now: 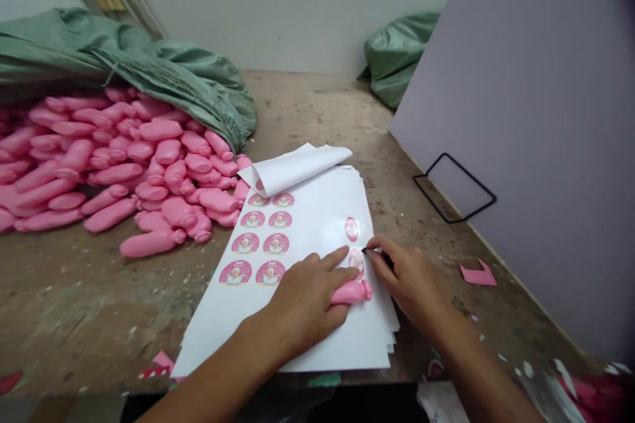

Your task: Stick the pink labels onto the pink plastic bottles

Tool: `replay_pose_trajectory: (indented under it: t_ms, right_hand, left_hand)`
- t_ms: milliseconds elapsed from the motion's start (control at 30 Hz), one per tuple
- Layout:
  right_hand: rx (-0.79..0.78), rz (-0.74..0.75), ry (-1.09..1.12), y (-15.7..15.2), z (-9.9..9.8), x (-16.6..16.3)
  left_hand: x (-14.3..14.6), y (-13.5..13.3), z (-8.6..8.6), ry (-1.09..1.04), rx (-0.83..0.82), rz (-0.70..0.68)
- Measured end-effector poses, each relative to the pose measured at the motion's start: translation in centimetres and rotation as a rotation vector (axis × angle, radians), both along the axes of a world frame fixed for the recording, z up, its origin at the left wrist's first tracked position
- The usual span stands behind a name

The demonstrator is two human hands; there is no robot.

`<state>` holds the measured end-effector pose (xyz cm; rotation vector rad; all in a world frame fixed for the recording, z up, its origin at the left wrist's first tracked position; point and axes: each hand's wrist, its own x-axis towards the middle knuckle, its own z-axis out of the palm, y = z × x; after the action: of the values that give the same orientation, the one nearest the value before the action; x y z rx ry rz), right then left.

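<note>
My left hand lies on a stack of white sticker sheets, fingers wrapped round a pink plastic bottle whose cap end points right. My right hand pinches a thin dark tool with its tip at a round pink sticker near the sheet's right edge. Another single sticker sits just above it. Two columns of round pink stickers fill the sheet's left part. The top corner of the sheet is curled back.
A large heap of pink bottles spills from a green woven sack at the left. A big grey board leans at the right, with a black wire frame at its foot. Another green sack lies behind. Pink scraps litter the worn table.
</note>
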<state>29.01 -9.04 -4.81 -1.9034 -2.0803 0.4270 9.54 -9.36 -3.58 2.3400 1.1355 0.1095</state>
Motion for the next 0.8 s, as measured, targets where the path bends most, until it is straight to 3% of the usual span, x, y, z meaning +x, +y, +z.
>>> replay_pose_trajectory:
  t_ms: [167, 500, 633, 800]
  right_hand:
    - [0.044, -0.009, -0.106, -0.3, 0.0, -0.3]
    - [-0.018, 0.003, -0.005, 0.4, 0.0, -0.4]
    - [-0.017, -0.061, -0.048, 0.1, 0.6, 0.0]
    - [0.019, -0.014, -0.089, -0.4, 0.8, -0.4]
  left_hand:
    - [0.2, -0.3, -0.1, 0.036, 0.046, 0.008]
    - [0.1, -0.2, -0.3, 0.011, 0.056, -0.012]
    - [0.0, -0.2, -0.1, 0.002, 0.042, -0.017]
    - [0.0, -0.3, 0.4, 0.014, 0.040, -0.016]
